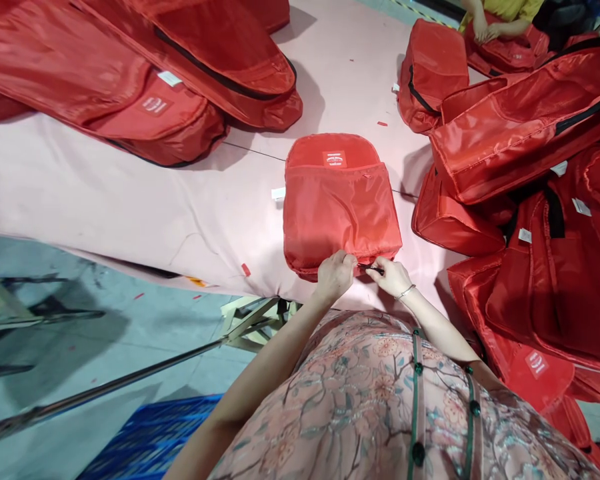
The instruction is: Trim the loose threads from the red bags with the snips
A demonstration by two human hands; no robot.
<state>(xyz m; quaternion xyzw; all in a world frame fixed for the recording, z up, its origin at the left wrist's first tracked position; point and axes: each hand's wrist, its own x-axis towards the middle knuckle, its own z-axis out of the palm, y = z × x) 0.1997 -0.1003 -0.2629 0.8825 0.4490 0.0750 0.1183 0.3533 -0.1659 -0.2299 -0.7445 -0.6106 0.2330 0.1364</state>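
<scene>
A red backpack [337, 210] lies flat in front of me, its sewn label patch at the far end and a white tag [278, 193] out at its left side. At the near edge, my left hand [336, 273] is closed, pinching the bag's lower seam. Close beside it, my right hand [393, 277] wears a bracelet and is closed on a small dark, thin tool [371, 268]. The tool's tip points toward my left fingers at the seam. Its exact kind is too small to make out.
Red bags are heaped on the right [530, 153] and at the upper left [130, 80] of the pink-covered table [130, 193]. Red scraps [245, 269] lie about. Another person's hands [486, 30] rest on a bag at the far right. A blue crate [155, 433] stands below.
</scene>
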